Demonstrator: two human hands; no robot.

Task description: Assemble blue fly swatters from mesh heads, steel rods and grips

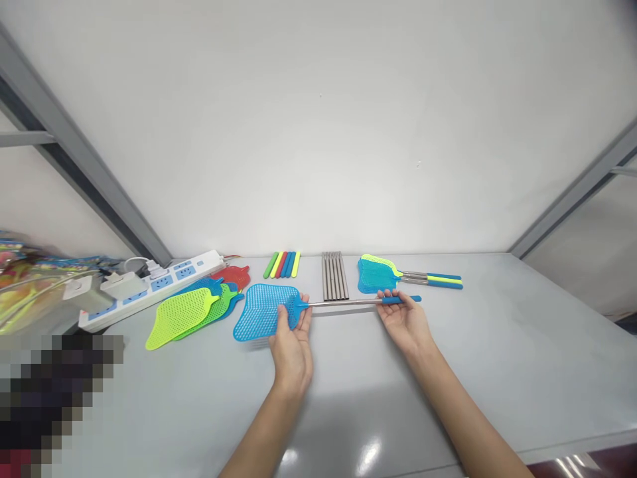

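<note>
A blue fly swatter [263,312] with a perforated head and an extended metal rod spans the space between my hands. My left hand [292,345] grips it at the neck, thumb on top of the head and fingers beneath. Around its blue handle, at the other end of the rod, my right hand [404,322] is closed with the palm turned up. Behind the rod lies a row of metal rods [335,275]. Finished-looking swatters [377,275] with blue and yellow-green heads are stacked just beyond my right hand.
Loose swatter heads [182,315] in yellow-green, green, blue and red lie at the left. Coloured handle grips [282,264] form a row near the wall. A white power strip [149,292] with adapters runs along the left side of the grey table [522,358].
</note>
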